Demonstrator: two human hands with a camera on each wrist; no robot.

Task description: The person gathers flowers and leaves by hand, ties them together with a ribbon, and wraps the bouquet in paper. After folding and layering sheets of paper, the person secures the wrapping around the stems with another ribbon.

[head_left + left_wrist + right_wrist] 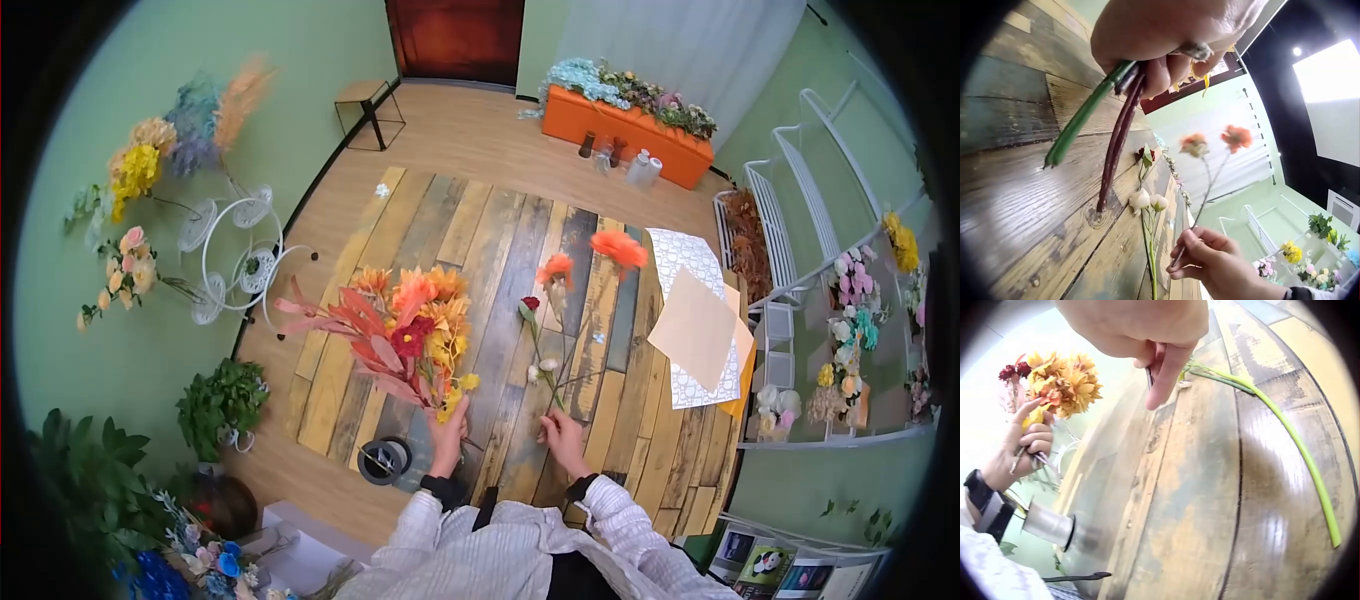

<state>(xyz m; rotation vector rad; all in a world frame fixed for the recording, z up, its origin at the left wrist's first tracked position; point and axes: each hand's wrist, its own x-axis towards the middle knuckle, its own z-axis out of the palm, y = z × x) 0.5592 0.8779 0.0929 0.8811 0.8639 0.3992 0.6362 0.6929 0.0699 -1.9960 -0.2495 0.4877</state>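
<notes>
My left hand (pixel 448 442) grips a bouquet by its stems. It mixes orange and yellow blooms (pixel 440 300), a dark red flower (pixel 411 338) and pinkish-red leaves (pixel 372 345). Cut stem ends, green (pixel 1082 119) and dark red (pixel 1117 147), stick out below that fist in the left wrist view. My right hand (pixel 565 442) pinches the thin stem of an orange flower (pixel 618 250) with two heads, raised above the table. Beside it on the wood lie a small red rose (pixel 529 305) and white blooms (pixel 1141 200) on green stems.
The plank table (pixel 490 230) carries a grey spool (pixel 384 461) near the left hand. Wrapping paper sheets (pixel 695 325) lie at its right. A white rack (pixel 800 210) with flowers stands on the right; a round-tiered flower stand (pixel 255 235) is on the left.
</notes>
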